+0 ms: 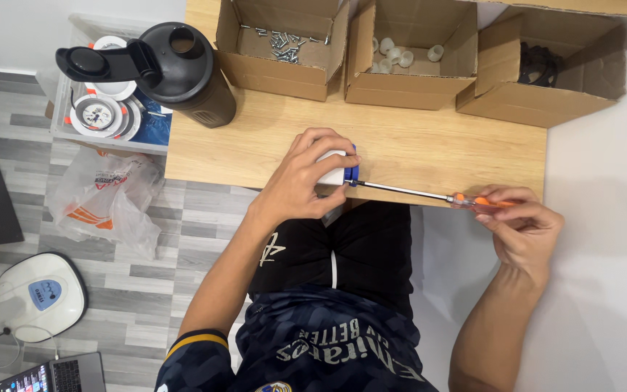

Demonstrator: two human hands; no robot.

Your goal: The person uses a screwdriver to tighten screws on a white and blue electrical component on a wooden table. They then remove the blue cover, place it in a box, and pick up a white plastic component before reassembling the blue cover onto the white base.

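The left hand (306, 178) clasped a white and blue fitting (342, 168) at the counter's (429, 149) near edge, while the right hand (520, 221) pinched the orange handle of a screwdriver (429, 194), whose shaft lay level, tip meeting the fitting's right side.

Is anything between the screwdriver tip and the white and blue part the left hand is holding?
Nothing visible: the screwdriver in the right hand runs clear to the blue edge of the white part, gripped by the left hand.
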